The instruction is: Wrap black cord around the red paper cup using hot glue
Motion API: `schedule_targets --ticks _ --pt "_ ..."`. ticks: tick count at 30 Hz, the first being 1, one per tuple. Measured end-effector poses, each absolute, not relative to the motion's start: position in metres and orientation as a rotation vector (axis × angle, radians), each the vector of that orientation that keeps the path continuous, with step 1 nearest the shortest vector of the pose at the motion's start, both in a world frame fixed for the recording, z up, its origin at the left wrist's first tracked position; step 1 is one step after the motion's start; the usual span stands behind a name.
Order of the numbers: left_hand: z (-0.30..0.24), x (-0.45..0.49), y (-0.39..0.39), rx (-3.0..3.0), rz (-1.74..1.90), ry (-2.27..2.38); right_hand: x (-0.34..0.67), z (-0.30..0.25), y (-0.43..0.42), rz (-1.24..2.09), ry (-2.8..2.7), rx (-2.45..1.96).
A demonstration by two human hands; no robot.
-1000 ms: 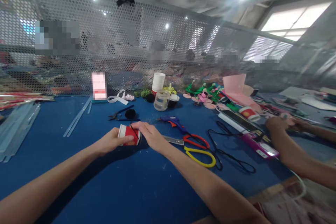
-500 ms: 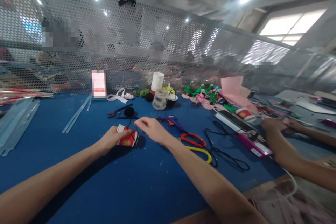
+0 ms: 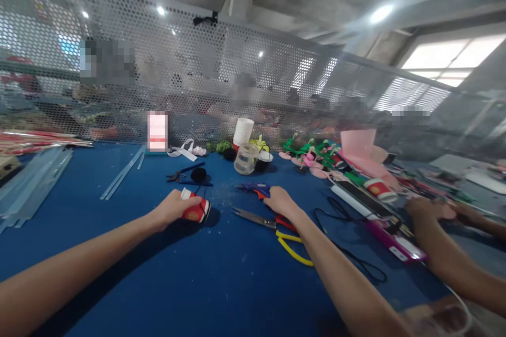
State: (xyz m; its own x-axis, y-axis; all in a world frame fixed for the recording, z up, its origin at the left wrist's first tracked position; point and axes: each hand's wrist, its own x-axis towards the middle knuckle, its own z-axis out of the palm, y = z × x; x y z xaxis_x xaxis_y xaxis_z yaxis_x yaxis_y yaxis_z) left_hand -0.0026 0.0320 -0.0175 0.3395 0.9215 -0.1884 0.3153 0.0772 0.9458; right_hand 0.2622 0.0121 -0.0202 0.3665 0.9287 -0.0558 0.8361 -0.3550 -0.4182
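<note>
My left hand (image 3: 172, 207) is closed around a red paper cup (image 3: 195, 207) with a white rim, tipped on its side low over the blue table. A black yarn strand runs over the cup towards a black yarn ball (image 3: 198, 174) just behind it. My right hand (image 3: 278, 202) is at the handle of a blue glue gun (image 3: 253, 187) with an orange trigger, its fingers curled and partly hidden. Scissors (image 3: 255, 218) with yellow and red handles lie beneath my right forearm. Pliers (image 3: 185, 170) lie behind the cup.
At the back stand a clear plastic jar (image 3: 245, 160) and stacked white cups (image 3: 243, 131). Pale blue strips (image 3: 37, 184) lie left. Right are green and pink craft pieces (image 3: 310, 155), a purple power strip (image 3: 396, 242), a black cord (image 3: 366, 263) and another person's hands (image 3: 429, 208).
My right hand has left the yarn near the cup and moved right to the glue gun, uncovering the scissor blades. My left hand still holds the cup. The view has shifted slightly.
</note>
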Motion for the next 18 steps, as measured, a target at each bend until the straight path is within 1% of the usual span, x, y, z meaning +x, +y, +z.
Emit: schedule_targets --ticks 6,8,10,12,15,18 --pt "-0.016 -0.001 0.030 1.454 0.671 1.226 0.253 -0.003 0.004 0.463 -1.478 -2.066" --pt "-0.016 -0.002 0.028 1.451 0.676 1.242 0.242 0.006 -0.005 0.556 -1.502 -1.953" --pt "-0.017 -0.003 0.025 1.446 0.686 1.257 0.229 0.012 -0.017 0.734 -1.498 -1.780" --pt "-0.017 -0.003 0.022 1.441 0.691 1.258 0.216 0.013 -0.029 0.812 -1.505 -1.654" --pt "-0.016 -0.005 0.018 1.478 0.691 1.230 0.204 0.010 -0.042 0.937 -1.554 -1.589" --pt "-0.015 -0.006 0.016 1.522 0.676 1.236 0.199 0.008 -0.050 0.977 -1.581 -1.626"
